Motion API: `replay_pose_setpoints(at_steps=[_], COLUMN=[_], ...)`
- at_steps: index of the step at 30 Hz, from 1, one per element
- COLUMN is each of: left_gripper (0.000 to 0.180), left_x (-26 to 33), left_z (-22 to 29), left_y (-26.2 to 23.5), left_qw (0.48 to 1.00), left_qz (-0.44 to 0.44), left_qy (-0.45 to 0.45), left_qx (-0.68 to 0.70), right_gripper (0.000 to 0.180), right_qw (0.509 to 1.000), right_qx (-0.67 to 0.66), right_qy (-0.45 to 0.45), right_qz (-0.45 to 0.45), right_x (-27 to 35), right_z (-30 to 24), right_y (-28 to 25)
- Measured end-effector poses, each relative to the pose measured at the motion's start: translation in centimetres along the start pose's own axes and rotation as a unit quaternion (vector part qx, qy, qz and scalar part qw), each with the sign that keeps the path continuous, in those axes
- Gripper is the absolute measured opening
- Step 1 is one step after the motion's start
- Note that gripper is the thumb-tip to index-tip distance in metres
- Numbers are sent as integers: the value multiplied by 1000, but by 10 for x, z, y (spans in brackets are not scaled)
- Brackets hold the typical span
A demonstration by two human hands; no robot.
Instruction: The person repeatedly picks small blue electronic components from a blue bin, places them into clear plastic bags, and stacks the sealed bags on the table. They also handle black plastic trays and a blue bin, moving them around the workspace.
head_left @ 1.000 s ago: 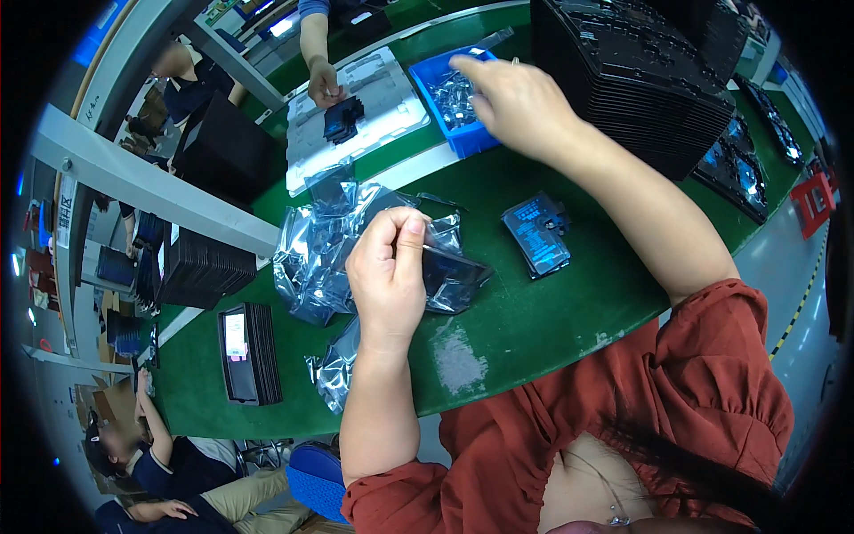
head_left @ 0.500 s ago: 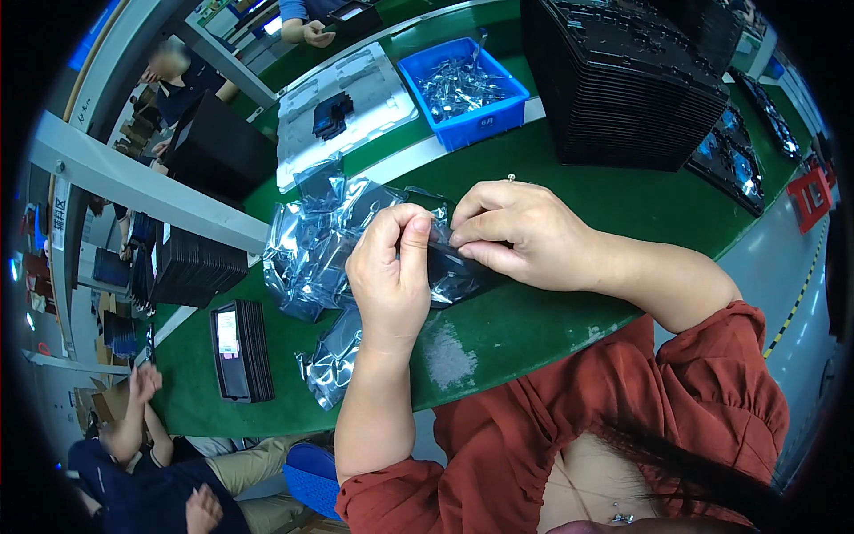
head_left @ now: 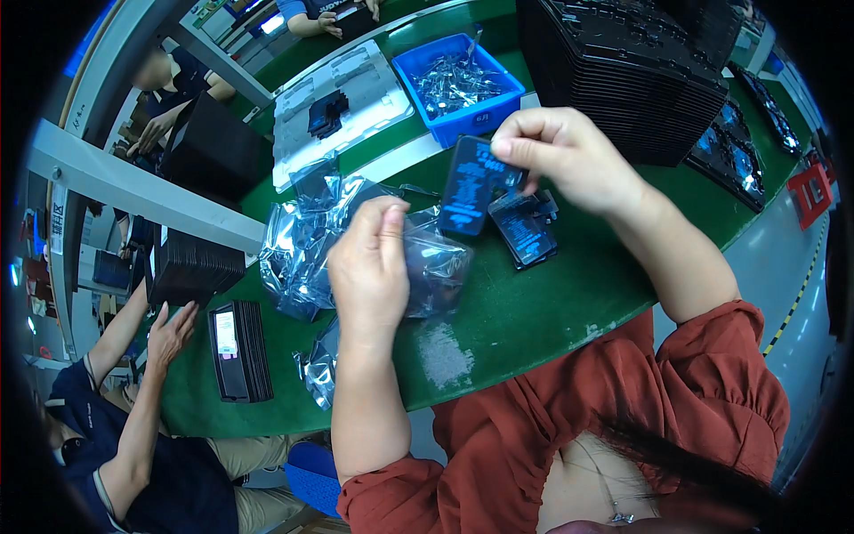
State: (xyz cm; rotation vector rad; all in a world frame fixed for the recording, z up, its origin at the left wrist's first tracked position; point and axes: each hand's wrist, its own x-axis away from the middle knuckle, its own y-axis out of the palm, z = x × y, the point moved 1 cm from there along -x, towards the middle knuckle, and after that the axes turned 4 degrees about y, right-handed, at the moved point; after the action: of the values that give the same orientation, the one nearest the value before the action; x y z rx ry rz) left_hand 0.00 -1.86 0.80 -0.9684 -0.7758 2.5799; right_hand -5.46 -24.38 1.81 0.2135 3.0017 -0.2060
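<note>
My right hand [head_left: 569,165] pinches a flat black battery-like piece [head_left: 466,189], printed on its face, by its upper right corner, holding it above the table. Below that hand, a small pile of similar black pieces [head_left: 523,230] lies on the green surface. In my left hand [head_left: 369,262], thumb and fingers are closed on the edge of a shiny see-through antistatic bag [head_left: 438,271], which hangs blurred to the right. Beside the left hand spreads a heap of crumpled silvery bags [head_left: 298,245].
A blue bin [head_left: 485,111] of small silvery packets stands behind, next to a pale tray [head_left: 360,76] with black pieces on it. Tall stacked black trays [head_left: 623,98] rise at the right. Black trays [head_left: 240,351] sit left on the green table [head_left: 507,329]. Co-workers sit left and across.
My hands have drawn apart. The right now holds a black piece out of the bag, and a pile of such pieces shows on the table. A left co-worker has reached to the stacked trays.
</note>
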Motion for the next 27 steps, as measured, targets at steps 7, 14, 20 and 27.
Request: replay_pose_setpoints(at_steps=[7,14,20,27], left_gripper=[21,37,20,14], left_x=[-14,-9,-12,-10], left_z=[-27,-47,-30,-42], left_y=[-45,-49,-34,-20], left_qw=[975,920,958,985], left_qz=[-41,-4,17,-60], left_qy=[-109,-5,72,-27], left_qx=[-187,-392,-275,-156], right_gripper=[21,15,13,11], right_qw=[947,858,733,630], right_qx=[313,448,596,637], right_qy=[-2,-243,-282,-373], right_qz=[-78,-58,-165,-242], right_x=[-6,0,-20,-47], right_z=[16,10,17,22], right_y=[-25,23,70,87])
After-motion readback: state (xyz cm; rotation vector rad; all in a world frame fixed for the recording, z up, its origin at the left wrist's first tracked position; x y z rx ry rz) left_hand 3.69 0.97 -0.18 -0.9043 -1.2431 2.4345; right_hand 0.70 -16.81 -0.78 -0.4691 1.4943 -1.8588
